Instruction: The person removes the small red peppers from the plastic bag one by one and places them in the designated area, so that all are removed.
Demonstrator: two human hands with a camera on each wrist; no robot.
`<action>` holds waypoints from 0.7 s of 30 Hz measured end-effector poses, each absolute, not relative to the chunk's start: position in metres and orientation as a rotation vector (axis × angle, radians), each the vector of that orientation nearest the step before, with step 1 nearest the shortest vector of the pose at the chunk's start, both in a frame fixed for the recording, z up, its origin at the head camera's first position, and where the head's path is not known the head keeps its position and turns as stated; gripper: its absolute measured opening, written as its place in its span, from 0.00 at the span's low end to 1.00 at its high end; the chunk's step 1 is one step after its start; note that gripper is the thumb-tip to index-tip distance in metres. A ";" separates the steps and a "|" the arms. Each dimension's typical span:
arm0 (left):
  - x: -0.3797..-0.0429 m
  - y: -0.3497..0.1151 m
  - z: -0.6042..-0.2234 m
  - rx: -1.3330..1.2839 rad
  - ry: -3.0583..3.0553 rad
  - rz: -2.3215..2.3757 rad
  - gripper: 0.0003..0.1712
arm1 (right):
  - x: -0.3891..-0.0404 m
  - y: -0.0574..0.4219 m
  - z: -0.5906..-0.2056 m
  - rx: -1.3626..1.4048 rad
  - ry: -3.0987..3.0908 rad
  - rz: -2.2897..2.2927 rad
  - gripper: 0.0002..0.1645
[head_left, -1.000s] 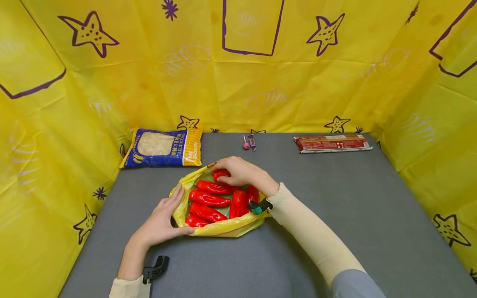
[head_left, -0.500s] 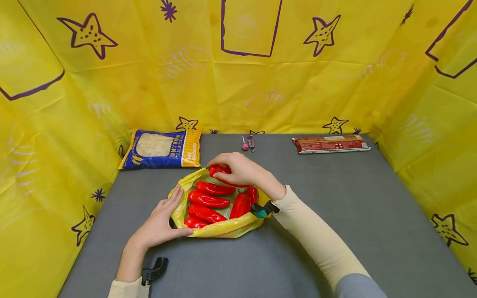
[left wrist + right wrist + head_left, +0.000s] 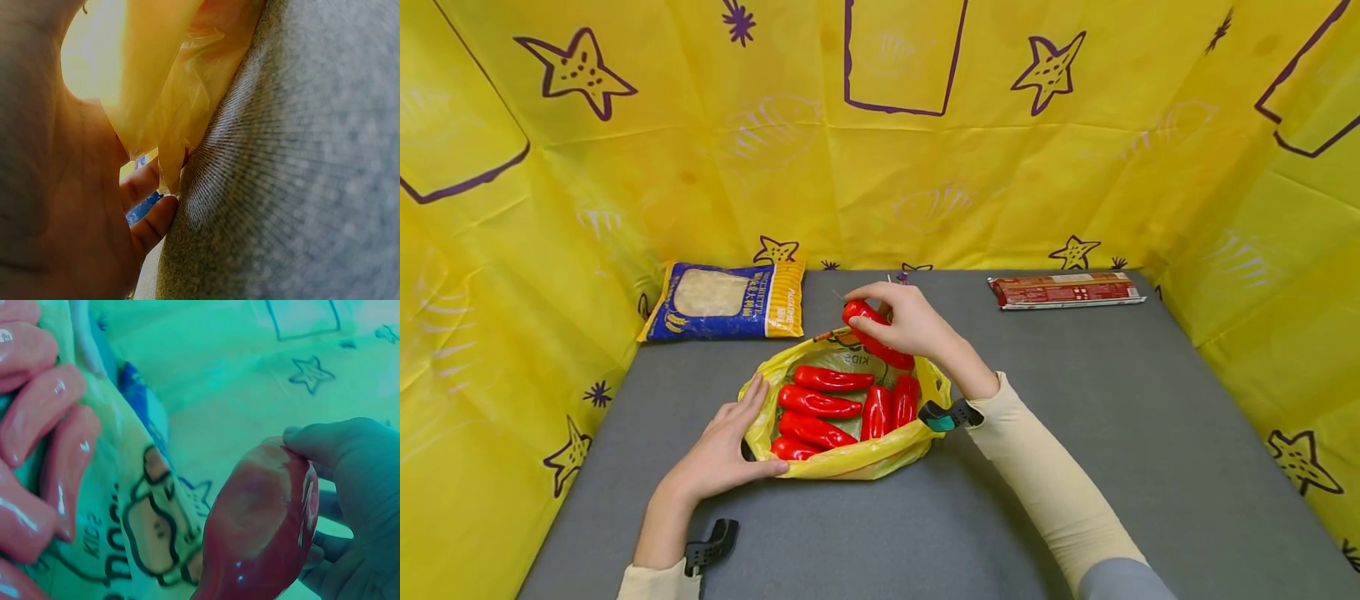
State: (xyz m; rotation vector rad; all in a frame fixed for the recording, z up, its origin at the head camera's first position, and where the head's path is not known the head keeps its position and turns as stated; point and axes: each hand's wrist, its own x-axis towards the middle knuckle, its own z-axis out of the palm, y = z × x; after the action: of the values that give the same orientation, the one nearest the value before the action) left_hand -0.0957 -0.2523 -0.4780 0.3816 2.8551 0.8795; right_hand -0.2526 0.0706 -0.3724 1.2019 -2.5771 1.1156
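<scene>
left hand [image 3: 724,450] flat, right hand [image 3: 910,321] raised (curled)

Red peppers [image 3: 820,404]; yellow bag [image 3: 850,458]; grey table [image 3: 1075,375]; yellow backdrop [image 3: 1000,192], purple stars.

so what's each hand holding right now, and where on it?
Right hand grips a red pepper around its upper half, above the bag. Left hand rests on the bag's edge, holding nothing.

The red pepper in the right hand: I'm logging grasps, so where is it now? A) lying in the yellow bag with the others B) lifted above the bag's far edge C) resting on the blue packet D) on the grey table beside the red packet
B: the right hand grips the red pepper above the far rim of the yellow bag, clear of the peppers inside.
</scene>
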 end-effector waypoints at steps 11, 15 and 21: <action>-0.096 -0.251 -0.477 0.356 2.856 0.857 0.72 | -0.264 0.125 -0.391 0.619 -2.604 1.289 0.22; -0.095 -0.251 -0.476 0.367 2.860 0.858 0.72 | -0.265 0.145 -0.401 0.460 -2.610 1.325 0.23; -0.095 -0.251 -0.476 0.360 2.855 0.849 0.73 | -0.267 0.166 -0.421 0.293 -2.620 1.365 0.24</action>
State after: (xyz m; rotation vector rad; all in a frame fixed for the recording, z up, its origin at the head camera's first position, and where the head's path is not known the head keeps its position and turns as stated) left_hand -0.0951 -0.2512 -0.4765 0.3602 2.8555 0.8485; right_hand -0.2675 0.1657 -0.4211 0.2927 -2.6204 1.3648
